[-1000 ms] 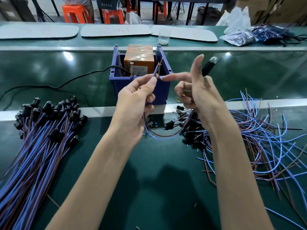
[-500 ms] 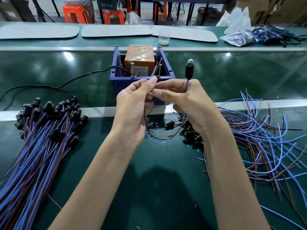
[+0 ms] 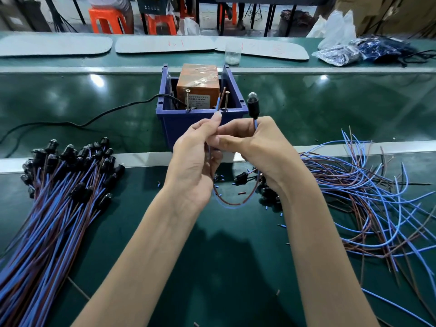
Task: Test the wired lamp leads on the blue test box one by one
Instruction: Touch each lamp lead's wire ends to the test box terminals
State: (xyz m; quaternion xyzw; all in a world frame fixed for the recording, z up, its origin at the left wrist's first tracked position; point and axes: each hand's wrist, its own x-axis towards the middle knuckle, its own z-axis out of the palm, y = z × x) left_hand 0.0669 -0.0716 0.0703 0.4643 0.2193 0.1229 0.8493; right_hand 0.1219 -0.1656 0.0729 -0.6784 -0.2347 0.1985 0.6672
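Pinching wire ends (image 3: 221, 96) in my left hand (image 3: 193, 161), right hand (image 3: 257, 147) gripping lead (image 3: 255, 123) under lamp (image 3: 253, 103); should spread ends, one touching each screw (image 3: 227, 100) on blue box (image 3: 188, 123), mid-frame.

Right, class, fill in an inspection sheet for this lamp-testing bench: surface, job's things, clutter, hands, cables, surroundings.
Surface: green bench, shiny.
Job's things: blue test box holding an orange unit and two upright screws; bundled leads left, loose leads right.
Clutter: cut insulation bits, clear cup, plastic bags.
Hands: left hand pinches the wire ends of the lamp lead by the right screw; right hand holds it below the lamp.
Cables: black cord runs left from the box.
Surroundings: orange stools behind.
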